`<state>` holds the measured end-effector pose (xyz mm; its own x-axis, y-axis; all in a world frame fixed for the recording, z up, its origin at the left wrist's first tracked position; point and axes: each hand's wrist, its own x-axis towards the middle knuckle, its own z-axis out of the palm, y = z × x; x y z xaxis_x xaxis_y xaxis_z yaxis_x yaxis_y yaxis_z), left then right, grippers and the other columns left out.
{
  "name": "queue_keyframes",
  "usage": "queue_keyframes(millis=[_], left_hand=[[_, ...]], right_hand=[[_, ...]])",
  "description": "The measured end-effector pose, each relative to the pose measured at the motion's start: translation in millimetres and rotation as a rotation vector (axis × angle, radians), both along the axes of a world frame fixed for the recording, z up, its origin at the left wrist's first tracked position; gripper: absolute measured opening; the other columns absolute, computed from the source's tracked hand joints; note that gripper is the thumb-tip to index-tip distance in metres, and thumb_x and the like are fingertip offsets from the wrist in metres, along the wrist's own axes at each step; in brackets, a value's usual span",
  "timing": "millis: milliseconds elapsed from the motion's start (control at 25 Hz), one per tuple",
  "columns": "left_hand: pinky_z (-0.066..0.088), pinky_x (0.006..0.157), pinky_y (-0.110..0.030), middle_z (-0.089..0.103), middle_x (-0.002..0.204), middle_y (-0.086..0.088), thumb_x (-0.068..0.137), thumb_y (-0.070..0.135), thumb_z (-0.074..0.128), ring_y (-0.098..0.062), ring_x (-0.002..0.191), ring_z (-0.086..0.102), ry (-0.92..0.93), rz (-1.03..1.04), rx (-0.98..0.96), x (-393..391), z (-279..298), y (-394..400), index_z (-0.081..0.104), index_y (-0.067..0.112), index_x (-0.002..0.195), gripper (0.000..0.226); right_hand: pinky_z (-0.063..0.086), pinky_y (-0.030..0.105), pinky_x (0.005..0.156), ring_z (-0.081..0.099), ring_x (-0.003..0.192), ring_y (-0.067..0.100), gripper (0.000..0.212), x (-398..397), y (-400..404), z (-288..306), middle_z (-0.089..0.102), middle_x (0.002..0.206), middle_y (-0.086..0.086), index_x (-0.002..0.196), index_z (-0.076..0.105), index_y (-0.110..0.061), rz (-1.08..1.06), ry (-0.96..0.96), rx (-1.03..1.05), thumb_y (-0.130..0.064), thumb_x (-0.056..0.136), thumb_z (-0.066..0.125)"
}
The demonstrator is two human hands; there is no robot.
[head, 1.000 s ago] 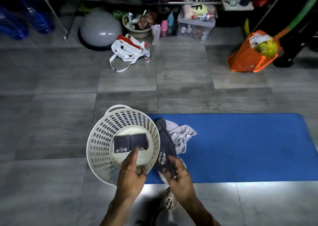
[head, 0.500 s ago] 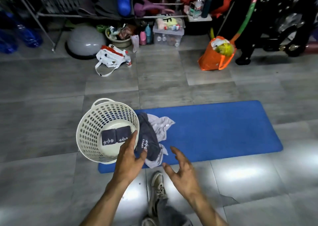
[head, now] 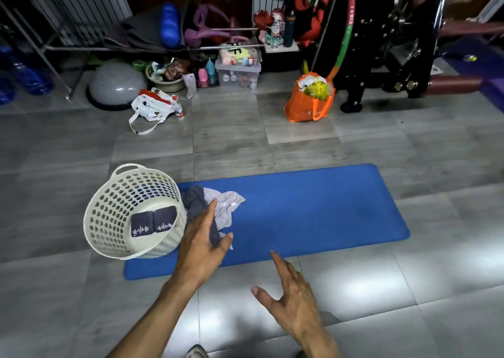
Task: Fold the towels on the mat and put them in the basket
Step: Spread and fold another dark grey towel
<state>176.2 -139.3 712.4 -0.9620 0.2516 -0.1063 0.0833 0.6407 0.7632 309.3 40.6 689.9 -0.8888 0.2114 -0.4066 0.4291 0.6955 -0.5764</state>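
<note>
loosely open, left hand [head: 203,244] hovers over towels [head: 218,207]; right hand [head: 293,300] open.

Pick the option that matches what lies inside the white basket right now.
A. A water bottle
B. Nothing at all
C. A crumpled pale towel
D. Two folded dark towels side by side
D: two folded dark towels with white waveform marks sit side by side inside the white basket, while the crumpled pale towel lies outside it on the blue mat.
</note>
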Motion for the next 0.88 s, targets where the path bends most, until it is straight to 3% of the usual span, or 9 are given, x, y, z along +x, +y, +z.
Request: queue_keyframes(millis=[160,240,360,480,680,880], left_hand=[[0.019,0.109,-0.015,0.037,0.153,0.001,0.086,0.026,0.072,-0.009,0.135,0.034,-0.032,0.042,-0.053,22,-4,87,0.03,0.022,0.151,0.078],[0.026,0.116,-0.029,0.043,0.149,-0.006,0.086,0.03,0.069,-0.021,0.137,0.037,-0.121,0.071,-0.042,30,-12,122,0.028,0.025,0.152,0.078],[0.038,0.109,-0.045,0.052,0.14,-0.013,0.084,0.04,0.065,-0.03,0.129,0.047,-0.178,0.068,-0.035,36,-28,165,0.024,0.032,0.151,0.079],[0.027,0.118,-0.039,0.032,0.156,0.003,0.089,0.03,0.067,-0.015,0.144,0.028,-0.183,0.08,-0.016,25,-40,195,0.022,0.031,0.153,0.079],[0.024,0.118,-0.033,0.029,0.157,0.004,0.09,0.029,0.065,-0.013,0.146,0.023,-0.207,0.081,-0.021,-35,-81,235,0.019,0.031,0.154,0.078],[0.026,0.116,-0.031,0.028,0.158,0.006,0.093,0.031,0.06,-0.014,0.145,0.023,-0.253,0.074,-0.07,-103,-125,275,0.018,0.032,0.154,0.075]], right_hand=[[0.024,0.03,0.114,0.025,0.144,0.012,0.083,30,96,11,0.022,0.159,-0.012,0.15,0.007,-0.048,0.035,-0.038,0.021,-0.07,0.084,0.051],[0.026,0.03,0.115,0.027,0.142,0.011,0.086,35,138,12,0.024,0.158,-0.013,0.151,0.009,-0.047,0.063,-0.041,0.034,-0.075,0.08,0.047],[0.031,0.031,0.113,0.033,0.139,0.011,0.095,27,191,8,0.031,0.156,-0.014,0.152,0.016,-0.043,0.075,-0.049,0.04,-0.084,0.068,0.035],[0.032,0.032,0.112,0.033,0.139,0.012,0.1,0,226,3,0.031,0.156,-0.012,0.152,0.016,-0.042,0.101,-0.042,0.042,-0.09,0.066,0.033],[0.033,0.034,0.112,0.034,0.139,0.015,0.103,-71,264,-24,0.032,0.155,-0.011,0.151,0.015,-0.043,0.085,-0.039,0.044,-0.091,0.063,0.034],[0.031,0.034,0.113,0.028,0.143,0.012,0.091,-134,294,-67,0.028,0.157,-0.013,0.151,0.004,-0.047,0.022,-0.008,0.004,-0.07,0.08,0.056]])
